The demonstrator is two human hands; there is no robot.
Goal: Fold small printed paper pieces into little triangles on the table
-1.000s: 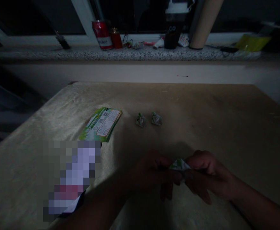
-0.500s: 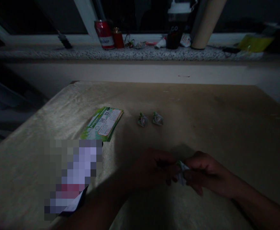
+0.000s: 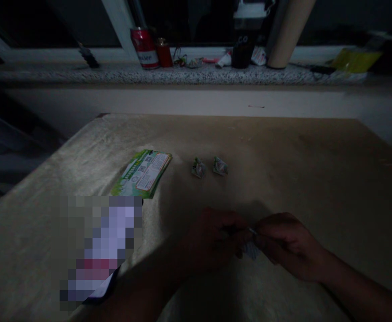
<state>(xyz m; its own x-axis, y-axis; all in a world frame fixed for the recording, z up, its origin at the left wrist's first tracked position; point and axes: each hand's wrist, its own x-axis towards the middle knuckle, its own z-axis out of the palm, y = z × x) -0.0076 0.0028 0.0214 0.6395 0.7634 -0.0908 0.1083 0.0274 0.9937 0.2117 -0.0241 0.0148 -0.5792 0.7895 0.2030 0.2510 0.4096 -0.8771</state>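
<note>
In dim light my left hand [image 3: 216, 241] and my right hand [image 3: 288, 243] meet low over a tan table [image 3: 316, 170], fingers pinched on a small folded piece of paper [image 3: 251, 246], mostly hidden between them. Two small folded green-and-white paper pieces [image 3: 198, 168] [image 3: 220, 166] lie side by side on the table beyond my hands. A green-and-white printed strip of paper [image 3: 144, 173] lies flat to their left.
A blurred-out patch [image 3: 98, 246] covers something at the table's front left. Behind the table runs a speckled stone sill [image 3: 182, 76] with a red can [image 3: 145, 48], a small red container [image 3: 164, 53], a dark tumbler [image 3: 244, 38], a cardboard tube [image 3: 288, 31] and yellow packaging [image 3: 356, 60].
The paper between my fingers showed a green-white face a second ago; now my hands have closed in on it and only a thin edge shows. The pieces on the table have not moved.
</note>
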